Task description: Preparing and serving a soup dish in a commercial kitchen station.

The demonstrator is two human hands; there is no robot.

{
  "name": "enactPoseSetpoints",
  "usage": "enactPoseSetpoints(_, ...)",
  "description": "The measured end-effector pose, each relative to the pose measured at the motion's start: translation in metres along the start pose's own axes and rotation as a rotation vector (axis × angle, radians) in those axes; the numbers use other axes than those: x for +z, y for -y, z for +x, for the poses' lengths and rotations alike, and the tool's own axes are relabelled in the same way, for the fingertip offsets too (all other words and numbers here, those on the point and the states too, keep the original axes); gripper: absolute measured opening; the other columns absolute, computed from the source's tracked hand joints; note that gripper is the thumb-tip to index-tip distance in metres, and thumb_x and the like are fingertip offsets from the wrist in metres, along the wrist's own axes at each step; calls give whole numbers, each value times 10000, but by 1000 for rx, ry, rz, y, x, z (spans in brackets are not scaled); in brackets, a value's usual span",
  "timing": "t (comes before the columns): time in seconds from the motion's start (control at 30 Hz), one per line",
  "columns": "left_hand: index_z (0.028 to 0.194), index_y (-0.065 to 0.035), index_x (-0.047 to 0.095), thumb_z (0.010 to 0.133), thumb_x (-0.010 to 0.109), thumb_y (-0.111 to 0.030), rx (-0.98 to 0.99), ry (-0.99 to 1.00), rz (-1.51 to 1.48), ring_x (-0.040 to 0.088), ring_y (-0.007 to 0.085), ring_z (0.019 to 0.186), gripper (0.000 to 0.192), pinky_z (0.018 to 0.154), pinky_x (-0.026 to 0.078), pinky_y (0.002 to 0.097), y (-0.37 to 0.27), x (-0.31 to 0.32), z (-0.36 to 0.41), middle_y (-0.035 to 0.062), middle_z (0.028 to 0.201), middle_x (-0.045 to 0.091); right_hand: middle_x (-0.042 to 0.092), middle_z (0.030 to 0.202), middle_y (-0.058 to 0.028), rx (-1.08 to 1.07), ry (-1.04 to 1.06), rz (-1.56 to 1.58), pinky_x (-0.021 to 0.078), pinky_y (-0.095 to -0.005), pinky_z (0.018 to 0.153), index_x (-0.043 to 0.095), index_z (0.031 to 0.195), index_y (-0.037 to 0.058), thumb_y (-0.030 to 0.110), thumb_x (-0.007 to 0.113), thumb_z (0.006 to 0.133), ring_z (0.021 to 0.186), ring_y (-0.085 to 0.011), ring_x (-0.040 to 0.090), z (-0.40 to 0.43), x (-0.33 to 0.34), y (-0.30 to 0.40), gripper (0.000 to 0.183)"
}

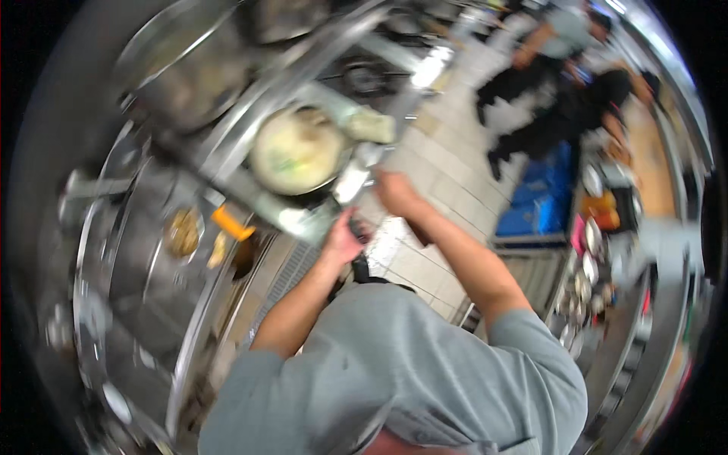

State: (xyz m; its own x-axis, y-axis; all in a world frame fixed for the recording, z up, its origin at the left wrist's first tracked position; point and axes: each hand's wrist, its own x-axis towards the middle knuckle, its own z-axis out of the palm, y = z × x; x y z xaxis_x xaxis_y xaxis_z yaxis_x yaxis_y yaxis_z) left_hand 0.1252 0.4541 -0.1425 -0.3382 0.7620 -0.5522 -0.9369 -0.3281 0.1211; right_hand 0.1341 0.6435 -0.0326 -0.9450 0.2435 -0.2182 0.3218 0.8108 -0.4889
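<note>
A round pan [298,152] with pale, creamy food and a patch of green in it stands on the stove [296,222]. My left hand [344,236] is closed around a dark handle [358,228] at the stove's front edge, just below the pan. Blur hides whether this handle joins the pan. At the stove's front, near the control knobs, is my right hand [396,193]; its fingers curl in, and what they touch is unclear. Beside the pan, a pale folded cloth [369,126] lies on the stove top.
Left of the stove, a steel counter [128,296] bears a bowl of yellowish food [184,232] and an orange-handled tool [233,223]. A large steel pot [187,74] stands behind. Across the tiled floor [438,162] are two people [546,85], blue bags [537,196] and a crowded counter [591,267].
</note>
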Motion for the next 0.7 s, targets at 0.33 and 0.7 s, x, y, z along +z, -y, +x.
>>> enactPoseSetpoints(0.33, 880, -181, 524, 1013, 565, -292, 266, -310, 241, 489, 97, 567, 179, 492, 407, 271, -9, 39, -48, -53, 717, 527, 531, 631, -37, 729, 410, 1963, 418, -296, 421, 565, 805, 16, 138, 569, 984, 486, -128, 484, -56, -1, 86, 216)
enactPoseSetpoints(0.7, 992, -145, 414, 997, 576, -246, 189, -290, 446, 488, 149, 534, 191, 455, 441, 331, -36, -3, -46, 18, 723, 490, 668, 854, -158, 194, 36, 513, 536, -348, 678, 524, 1143, -51, 130, 735, 831, 789, -228, 666, -71, -34, 57, 418)
